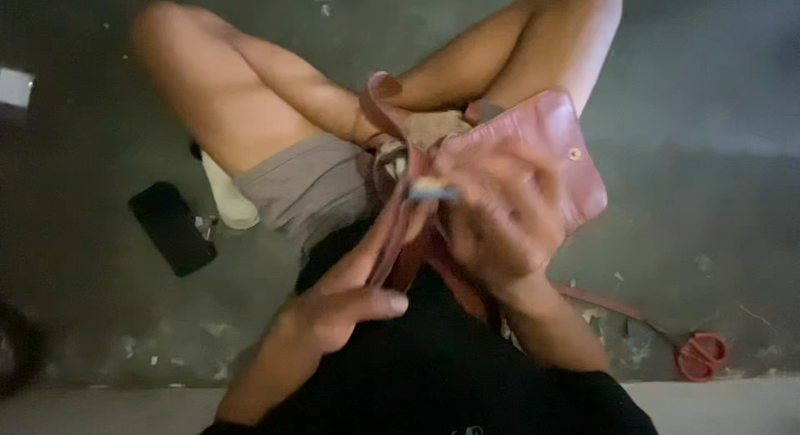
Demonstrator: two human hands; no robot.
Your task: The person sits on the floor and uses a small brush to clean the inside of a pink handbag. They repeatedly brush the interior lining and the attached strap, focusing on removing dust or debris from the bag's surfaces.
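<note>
Both hands work mid-frame: left hand pinches the strap, right hand grips the soft, light, floppy reddish bag, best held by its edges.

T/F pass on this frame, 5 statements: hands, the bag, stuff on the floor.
1. The right hand is on the reddish-brown leather bag. True.
2. The left hand lies flat on the floor. False: it is raised at the bag's strap, fingers along it.
3. A black phone lies on the grey floor, apart from both hands. True.
4. The bag's flap is green with a zip. False: it is reddish-brown with a small round metal snap.
5. A small blue and pale object sits at the fingertips by the bag. True, though it is too blurred to tell what it is.
</note>
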